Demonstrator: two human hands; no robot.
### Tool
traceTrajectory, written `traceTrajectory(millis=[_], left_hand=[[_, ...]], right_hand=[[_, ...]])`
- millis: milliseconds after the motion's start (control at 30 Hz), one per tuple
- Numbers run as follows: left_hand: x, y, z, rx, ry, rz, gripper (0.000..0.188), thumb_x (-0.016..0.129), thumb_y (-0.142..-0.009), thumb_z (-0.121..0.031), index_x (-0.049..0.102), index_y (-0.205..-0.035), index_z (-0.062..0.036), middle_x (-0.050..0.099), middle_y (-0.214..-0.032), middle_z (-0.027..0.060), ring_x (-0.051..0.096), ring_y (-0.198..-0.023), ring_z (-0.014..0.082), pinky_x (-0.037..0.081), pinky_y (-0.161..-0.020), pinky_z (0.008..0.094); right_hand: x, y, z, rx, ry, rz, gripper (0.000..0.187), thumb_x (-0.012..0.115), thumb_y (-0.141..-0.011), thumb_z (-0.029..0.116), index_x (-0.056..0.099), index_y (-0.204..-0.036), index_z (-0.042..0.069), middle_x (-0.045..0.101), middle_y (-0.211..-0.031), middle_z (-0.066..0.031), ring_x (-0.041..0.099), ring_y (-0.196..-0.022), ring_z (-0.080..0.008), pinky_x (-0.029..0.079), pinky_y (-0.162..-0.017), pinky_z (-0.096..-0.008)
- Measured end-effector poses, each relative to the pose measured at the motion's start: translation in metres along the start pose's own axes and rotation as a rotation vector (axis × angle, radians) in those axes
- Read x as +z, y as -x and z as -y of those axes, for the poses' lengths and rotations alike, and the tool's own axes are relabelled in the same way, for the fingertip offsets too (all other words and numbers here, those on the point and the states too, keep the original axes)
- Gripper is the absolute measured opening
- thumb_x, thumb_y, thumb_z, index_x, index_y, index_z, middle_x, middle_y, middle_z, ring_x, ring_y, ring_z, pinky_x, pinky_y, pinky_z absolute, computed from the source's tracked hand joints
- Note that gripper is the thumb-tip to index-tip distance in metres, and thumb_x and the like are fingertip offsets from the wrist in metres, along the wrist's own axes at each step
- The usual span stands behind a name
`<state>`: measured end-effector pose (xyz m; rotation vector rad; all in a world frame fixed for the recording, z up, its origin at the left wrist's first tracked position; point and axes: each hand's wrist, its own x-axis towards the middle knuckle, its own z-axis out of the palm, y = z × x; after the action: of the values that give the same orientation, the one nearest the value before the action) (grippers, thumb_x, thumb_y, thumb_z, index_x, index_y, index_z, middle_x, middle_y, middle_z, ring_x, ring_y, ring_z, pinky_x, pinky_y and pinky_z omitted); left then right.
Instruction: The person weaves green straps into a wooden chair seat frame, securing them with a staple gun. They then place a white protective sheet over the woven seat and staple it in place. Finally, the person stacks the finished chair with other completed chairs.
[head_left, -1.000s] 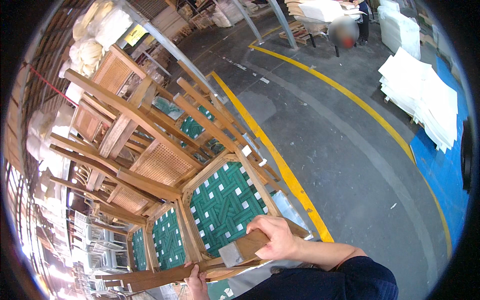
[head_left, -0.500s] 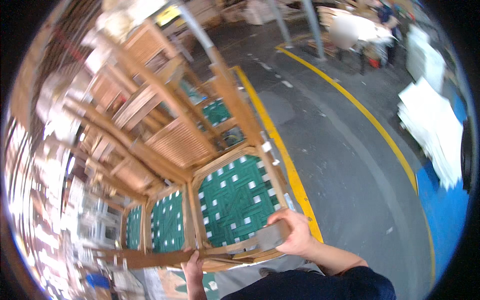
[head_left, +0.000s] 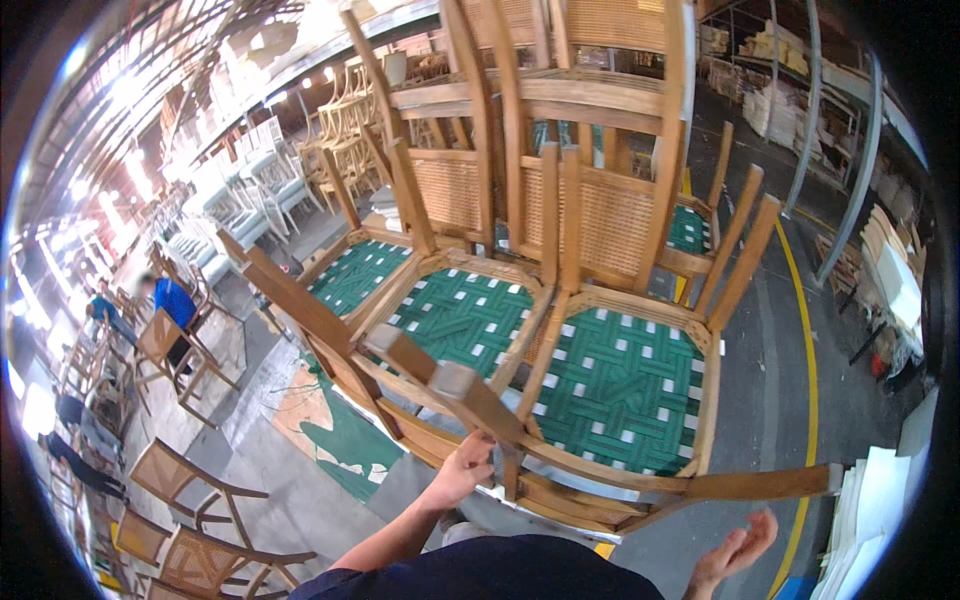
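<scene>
Wooden chairs are stacked in front of me, with green woven-strap seats dotted with white. My left hand (head_left: 463,468) is closed at the front of the stack, its fingers curled against the wooden frame beneath a chair leg (head_left: 478,402) that points toward me. Part of that grip is hidden behind the wood. My right hand (head_left: 738,548) is off the chairs, palm up with fingers apart and nothing in it. Just above it, another chair leg (head_left: 770,483) sticks out to the right. The nearest seat (head_left: 620,385) lies between the two legs.
More chairs with cane backs (head_left: 590,210) rise behind the seats. Loose wooden chairs (head_left: 190,480) stand at the lower left, and a person in blue (head_left: 175,302) is farther off. White sheets (head_left: 870,515) are at the right, beyond a yellow floor line (head_left: 808,350).
My view has swung left, bringing the stack more square to me. The right hand has let go of the chair leg's end and moved away. My left hand stays at the chairs' front.
</scene>
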<state>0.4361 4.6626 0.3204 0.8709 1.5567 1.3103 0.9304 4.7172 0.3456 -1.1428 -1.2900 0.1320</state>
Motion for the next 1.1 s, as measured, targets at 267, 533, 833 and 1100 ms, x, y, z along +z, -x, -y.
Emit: traceTrajectory(millis=[267,533,833,1100], left_hand=[[-0.274,-0.041,0.026,0.133,-0.086,-0.616,0.057,0.073,-0.096,-0.008,0.05,-0.148,0.0009,0.071,-0.115,0.0128,0.067,-0.104,0.0221,0.054,-0.093,0.0343],[-0.369,-0.111,-0.034,0.433,-0.117,-0.617,0.071,0.078,-0.095,-0.009,0.04,-0.154,-0.0003,0.057,-0.144,0.02,0.058,-0.131,0.0296,0.044,-0.113,0.0427],[-0.389,-0.141,-0.059,0.424,0.013,-0.458,0.034,0.076,-0.095,0.0,0.066,-0.127,0.0034,0.071,-0.114,0.0068,0.066,-0.104,0.0155,0.052,-0.095,0.0311],[-0.392,-0.131,-0.059,0.402,-0.106,-0.457,0.039,0.076,-0.095,-0.001,0.064,-0.131,0.005,0.07,-0.121,0.0108,0.066,-0.11,0.0187,0.052,-0.099,0.0326]], right_hand=[[0.157,0.113,0.188,-0.167,-0.451,0.76,0.036,0.055,-0.105,0.031,0.072,-0.111,-0.001,0.072,-0.121,-0.0228,0.07,-0.11,-0.0345,0.053,-0.097,-0.0435],[0.338,0.138,0.33,0.062,-0.237,0.465,0.091,0.087,-0.081,0.014,0.039,-0.154,-0.009,0.052,-0.155,-0.0222,0.05,-0.144,-0.0356,0.036,-0.122,-0.048],[0.407,0.115,0.334,0.226,-0.451,0.195,0.023,0.082,-0.085,-0.003,0.064,-0.098,0.003,0.064,-0.085,-0.0014,0.061,-0.083,-0.0121,0.05,-0.075,-0.0299],[0.406,0.124,0.333,0.162,-0.378,0.104,0.021,0.079,-0.085,-0.005,0.061,-0.091,0.006,0.061,-0.085,-0.0006,0.056,-0.076,-0.0103,0.047,-0.07,-0.0286]])
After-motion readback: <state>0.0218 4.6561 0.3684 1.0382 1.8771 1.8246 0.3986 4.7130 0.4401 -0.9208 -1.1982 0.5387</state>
